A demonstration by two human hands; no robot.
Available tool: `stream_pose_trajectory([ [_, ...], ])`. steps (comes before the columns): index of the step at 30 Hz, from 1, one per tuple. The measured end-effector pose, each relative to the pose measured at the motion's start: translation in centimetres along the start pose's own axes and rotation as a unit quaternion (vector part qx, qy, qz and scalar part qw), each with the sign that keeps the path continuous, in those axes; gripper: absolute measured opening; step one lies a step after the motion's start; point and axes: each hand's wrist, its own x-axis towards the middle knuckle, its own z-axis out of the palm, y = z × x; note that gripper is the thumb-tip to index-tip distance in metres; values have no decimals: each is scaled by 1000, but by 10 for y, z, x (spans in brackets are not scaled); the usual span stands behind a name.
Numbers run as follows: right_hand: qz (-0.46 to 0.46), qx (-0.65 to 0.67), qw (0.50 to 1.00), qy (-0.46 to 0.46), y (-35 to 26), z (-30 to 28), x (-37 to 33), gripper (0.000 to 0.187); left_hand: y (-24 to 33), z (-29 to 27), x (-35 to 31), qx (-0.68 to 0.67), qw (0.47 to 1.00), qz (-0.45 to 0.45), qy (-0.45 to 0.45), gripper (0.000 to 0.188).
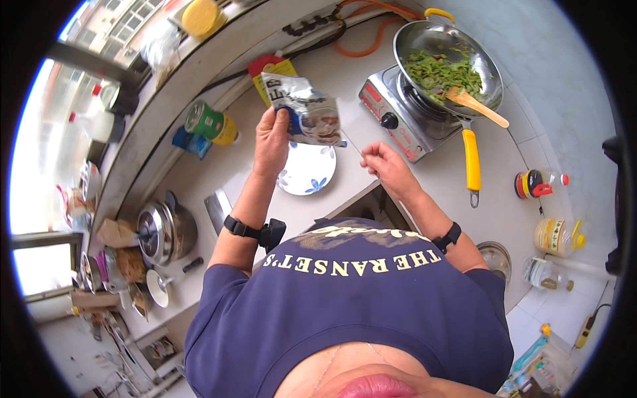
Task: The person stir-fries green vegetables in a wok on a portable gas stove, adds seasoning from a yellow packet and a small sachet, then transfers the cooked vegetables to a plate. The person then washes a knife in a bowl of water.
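Note:
My left hand point(270, 140) grips the lower left corner of a foil seasoning packet point(312, 114), silver and blue with a food picture, thumb on the front. Below the packet, partly covered by it, lies a white plate with blue flower shapes point(306, 171). My right hand point(388, 167) hovers to the right of the plate, fingers curled in a pinch; anything between them is too small to make out. Beyond it, a wok point(492, 69) with chopped greens point(438, 73) sits on a portable gas stove point(398, 119). A wooden spatula point(476, 106) rests across its rim.
The wok's yellow handle point(470, 156) juts toward me. Behind the packet stand a red and yellow packet point(271, 66) and a green canister point(207, 121). A cleaver point(217, 207) and a pressure cooker point(166, 229) are at left, bottles point(559, 237) at right.

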Motion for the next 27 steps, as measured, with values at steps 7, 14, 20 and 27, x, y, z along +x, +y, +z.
stream_pose_trajectory([
  [7, -289, -193, 937, -3, -70, 78, 24, 35, 16, -25, -54, 116, 987, -42, 102, 25],
  [14, -263, -332, 878, -225, -86, 125, 39, 38, 28, -50, -100, 93, 979, -144, 106, 26],
  [20, -219, -362, 879, -219, -68, 148, 49, 25, 36, -59, -118, 181, 958, -159, 156, 28],
  [27, -227, -342, 891, -191, -49, 168, 55, 14, 59, -41, -123, 518, 843, 114, 91, 43],
])
